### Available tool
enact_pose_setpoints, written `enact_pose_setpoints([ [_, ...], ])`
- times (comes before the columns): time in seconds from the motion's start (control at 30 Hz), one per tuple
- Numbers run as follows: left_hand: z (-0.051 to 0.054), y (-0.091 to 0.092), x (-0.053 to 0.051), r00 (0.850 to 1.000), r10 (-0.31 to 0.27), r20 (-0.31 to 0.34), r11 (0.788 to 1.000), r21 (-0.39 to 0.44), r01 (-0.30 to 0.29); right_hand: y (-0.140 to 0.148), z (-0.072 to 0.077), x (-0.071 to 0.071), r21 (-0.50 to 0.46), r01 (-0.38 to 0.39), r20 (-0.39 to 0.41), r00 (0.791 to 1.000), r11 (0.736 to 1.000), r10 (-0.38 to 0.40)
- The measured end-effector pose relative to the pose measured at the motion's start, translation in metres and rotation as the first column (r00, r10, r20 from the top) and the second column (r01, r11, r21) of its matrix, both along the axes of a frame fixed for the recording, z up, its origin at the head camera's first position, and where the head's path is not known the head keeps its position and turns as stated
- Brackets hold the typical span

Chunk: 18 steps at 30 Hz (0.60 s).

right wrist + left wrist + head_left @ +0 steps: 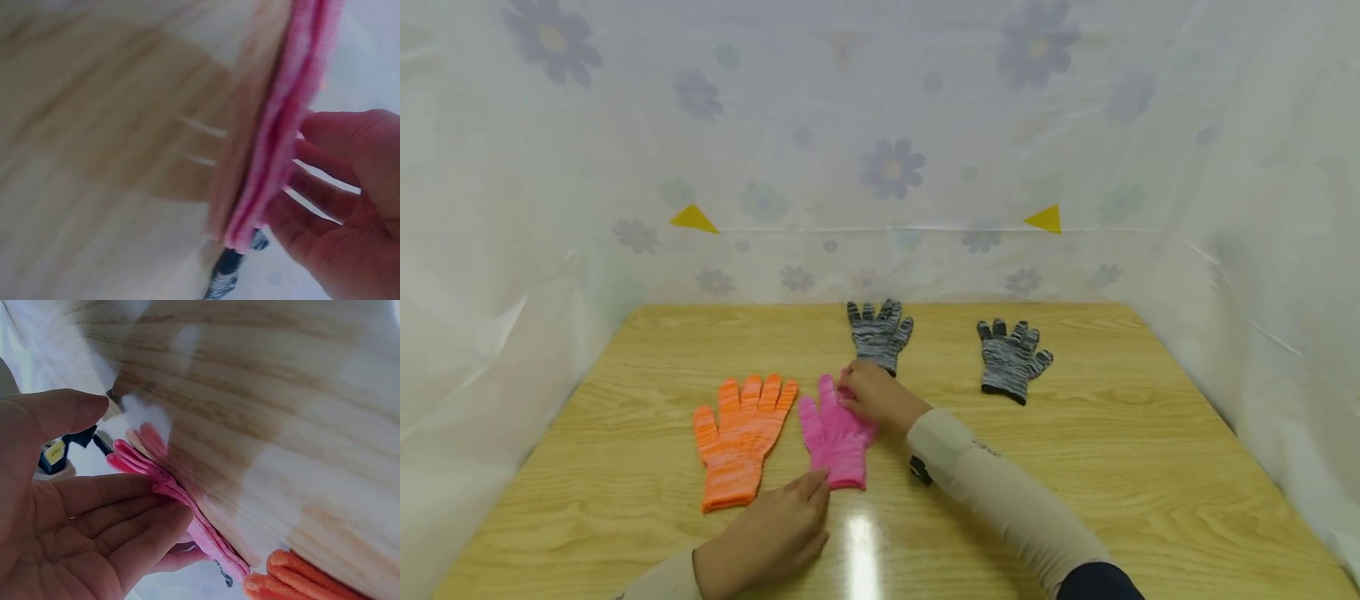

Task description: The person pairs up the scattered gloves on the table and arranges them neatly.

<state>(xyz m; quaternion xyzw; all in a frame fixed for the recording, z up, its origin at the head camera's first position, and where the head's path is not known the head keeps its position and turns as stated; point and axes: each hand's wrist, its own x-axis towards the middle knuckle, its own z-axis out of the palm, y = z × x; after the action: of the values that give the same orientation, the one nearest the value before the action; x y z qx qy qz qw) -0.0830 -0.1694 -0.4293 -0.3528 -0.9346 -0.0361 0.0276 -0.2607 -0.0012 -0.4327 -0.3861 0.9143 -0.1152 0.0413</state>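
Note:
A pink knit glove (840, 440) lies flat on the table, its fingers pointing to the far side and its cuff toward me. At the cuff, my left hand (775, 529) touches the fabric with nearly straight fingers; the left wrist view shows the thumb well apart from them. My right hand (880, 396) rests its fingertips on the right side of the glove's fingers, covering part of them. From the side, in the right wrist view, the pink glove (284, 125) shows layered edges under loosely bent fingers. Just left lies an orange glove (741, 446).
Behind the pink glove is a grey-black glove (878, 335), its cuff partly behind the right hand. Another grey-black glove (1011, 360) lies farther right. The wooden table (1120, 467) is enclosed by white flowered sheeting (820, 192) bearing two yellow triangles.

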Motion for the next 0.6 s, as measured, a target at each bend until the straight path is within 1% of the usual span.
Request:
enact_pose_setpoints([
  [0.07, 0.000, 0.000, 0.000, 1.000, 0.000, -0.006, 1.000, 0.004, 0.000, -0.001, 0.005, 0.005, 0.032, 0.008, 0.017, 1.000, 0.999, -0.009],
  [0.13, 0.000, 0.000, 0.000, 1.000, -0.005, -0.008, 1.000, -0.002, 0.005, -0.001, 0.013, 0.013, 0.085, -0.002, 0.011, 1.000, 0.996, 0.001],
  [0.27, 0.001, 0.000, 0.000, 1.000, -0.003, -0.011, 1.000, -0.006, 0.003, -0.002, 0.024, 0.037, 0.178, -0.083, 0.032, 0.996, 0.981, 0.079],
  [0.37, 0.001, 0.001, 0.000, 1.000, 0.001, -0.015, 1.000, -0.007, -0.001, 0.000, 0.026, 0.052, 0.239, -0.150, 0.086, 0.987, 0.959, 0.133],
  [0.43, 0.001, 0.001, 0.000, 1.000, 0.000, -0.020, 1.000, -0.006, 0.000, 0.001, 0.024, 0.058, 0.293, -0.174, 0.114, 0.983, 0.940, 0.146],
  [0.53, 0.001, 0.001, 0.001, 1.000, -0.004, -0.013, 1.000, -0.008, 0.004, 0.004, 0.022, 0.064, 0.356, -0.192, 0.127, 0.980, 0.915, 0.156],
  [0.57, 0.001, 0.001, 0.001, 1.000, -0.006, -0.012, 1.000, -0.008, 0.006, 0.004, 0.021, 0.066, 0.370, -0.191, 0.130, 0.980, 0.909, 0.153],
  [0.6, 0.001, 0.000, 0.001, 1.000, -0.008, -0.010, 1.000, -0.007, 0.008, 0.004, 0.021, 0.067, 0.373, -0.187, 0.136, 0.980, 0.909, 0.146],
])
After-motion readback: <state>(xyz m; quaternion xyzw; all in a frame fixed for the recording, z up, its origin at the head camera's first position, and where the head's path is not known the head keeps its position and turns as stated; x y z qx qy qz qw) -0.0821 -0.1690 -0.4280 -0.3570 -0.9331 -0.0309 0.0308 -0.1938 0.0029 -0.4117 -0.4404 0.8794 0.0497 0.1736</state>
